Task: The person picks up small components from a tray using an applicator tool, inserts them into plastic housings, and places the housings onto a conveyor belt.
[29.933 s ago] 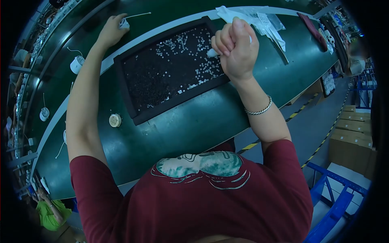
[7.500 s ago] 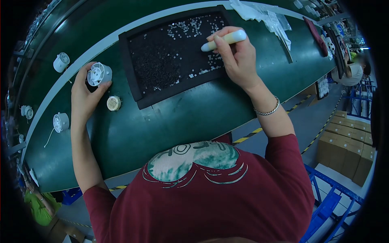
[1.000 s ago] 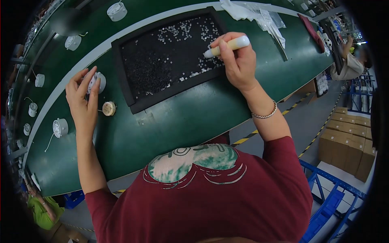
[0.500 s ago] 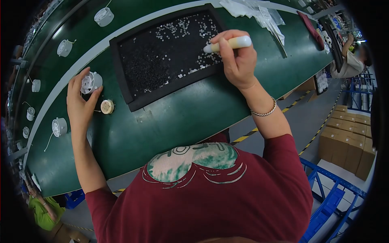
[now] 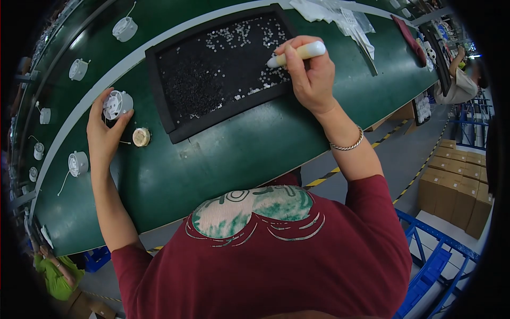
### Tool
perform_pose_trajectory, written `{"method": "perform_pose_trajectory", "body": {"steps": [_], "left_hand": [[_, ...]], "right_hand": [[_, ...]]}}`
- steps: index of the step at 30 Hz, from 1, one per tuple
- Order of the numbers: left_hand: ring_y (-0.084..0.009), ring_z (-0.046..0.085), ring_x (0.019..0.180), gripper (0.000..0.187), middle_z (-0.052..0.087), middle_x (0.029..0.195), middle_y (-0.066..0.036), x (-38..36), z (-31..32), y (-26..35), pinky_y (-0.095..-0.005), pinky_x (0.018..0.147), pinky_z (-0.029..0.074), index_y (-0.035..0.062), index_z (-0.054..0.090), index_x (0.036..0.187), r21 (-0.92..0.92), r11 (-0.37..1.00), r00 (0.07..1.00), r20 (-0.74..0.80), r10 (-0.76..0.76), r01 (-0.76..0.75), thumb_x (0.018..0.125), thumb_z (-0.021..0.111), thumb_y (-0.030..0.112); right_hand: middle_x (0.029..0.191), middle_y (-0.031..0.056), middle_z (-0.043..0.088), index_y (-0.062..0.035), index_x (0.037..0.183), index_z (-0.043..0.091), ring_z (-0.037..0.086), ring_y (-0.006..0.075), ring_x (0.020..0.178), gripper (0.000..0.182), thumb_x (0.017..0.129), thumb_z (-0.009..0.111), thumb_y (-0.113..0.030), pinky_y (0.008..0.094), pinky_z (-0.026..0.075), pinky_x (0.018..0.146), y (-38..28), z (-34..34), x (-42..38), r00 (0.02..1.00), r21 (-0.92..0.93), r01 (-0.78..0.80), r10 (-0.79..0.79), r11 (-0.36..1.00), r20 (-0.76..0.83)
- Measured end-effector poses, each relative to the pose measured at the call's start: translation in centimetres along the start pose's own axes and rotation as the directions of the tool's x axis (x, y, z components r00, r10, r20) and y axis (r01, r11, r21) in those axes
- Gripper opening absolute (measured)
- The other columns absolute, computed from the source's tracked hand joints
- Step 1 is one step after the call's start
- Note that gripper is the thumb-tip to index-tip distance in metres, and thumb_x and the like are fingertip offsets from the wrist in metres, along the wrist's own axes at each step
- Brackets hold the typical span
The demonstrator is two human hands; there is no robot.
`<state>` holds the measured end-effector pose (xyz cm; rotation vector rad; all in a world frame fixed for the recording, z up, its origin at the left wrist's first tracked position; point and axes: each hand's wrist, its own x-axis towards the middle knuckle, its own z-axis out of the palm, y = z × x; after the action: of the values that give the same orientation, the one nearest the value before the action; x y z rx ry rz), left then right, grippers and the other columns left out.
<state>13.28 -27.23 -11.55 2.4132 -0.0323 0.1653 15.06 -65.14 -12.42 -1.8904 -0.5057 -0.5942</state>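
Observation:
My left hand (image 5: 103, 133) is closed around a white round plastic housing (image 5: 117, 105) with a spoked face, thumb on its near side and fingers at its far left. Just to the right of that hand, a small cream-coloured round piece (image 5: 141, 137) lies on the green table. In my right hand (image 5: 313, 77), a thick cream-and-white pen-shaped tool (image 5: 304, 52) is pinched between thumb and fingers. Its tip points left, over the right part of a black tray (image 5: 175, 133). Small pale discs (image 5: 228, 37) and a heap of tiny black parts (image 5: 194, 90) lie in the tray.
Another white housing (image 5: 78, 164) with a wire stands on the table at the left. More housings (image 5: 125, 29) sit on the green belt beyond a pale rail. Plastic bags (image 5: 340, 18) lie at the back right. Other people (image 5: 59, 276) are at the table's far ends.
Housings on the belt have shifted left and toward me. The housing in my left hand has turned so its spoked face shows more. My right hand has barely moved.

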Motion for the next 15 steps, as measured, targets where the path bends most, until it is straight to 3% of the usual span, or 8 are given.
{"method": "perform_pose_trajectory", "body": {"steps": [6,15], "left_hand": [[-0.0228,0.057,0.105,0.056,0.059,0.114,-0.014,-0.04,0.05,-0.06,-0.0328,0.091,0.044,0.0047,0.054,0.122,-0.027,1.0,1.0,-0.002,0.01,-0.01,0.071,0.074,0.013],[-0.0211,0.056,0.104,0.057,0.059,0.112,-0.012,-0.09,-0.25,-0.2,-0.0324,0.091,0.043,0.0043,0.054,0.122,-0.069,0.998,0.999,0.038,-0.01,0.012,0.069,0.073,0.011]], "right_hand": [[0.087,0.009,0.064,-0.0005,0.098,0.048,0.053,0.0064,0.064,0.013,0.094,0.051,-0.012,0.0183,0.045,0.06,0.18,-0.17,0.09,0.998,0.077,-0.02,0.025,0.997,-0.058],[0.087,0.0088,0.064,-0.0003,0.098,0.048,0.053,0.0061,0.064,0.013,0.095,0.051,-0.012,0.0181,0.045,0.059,-0.32,-0.19,0.28,0.998,-0.033,-0.058,0.059,0.998,0.021]]}}
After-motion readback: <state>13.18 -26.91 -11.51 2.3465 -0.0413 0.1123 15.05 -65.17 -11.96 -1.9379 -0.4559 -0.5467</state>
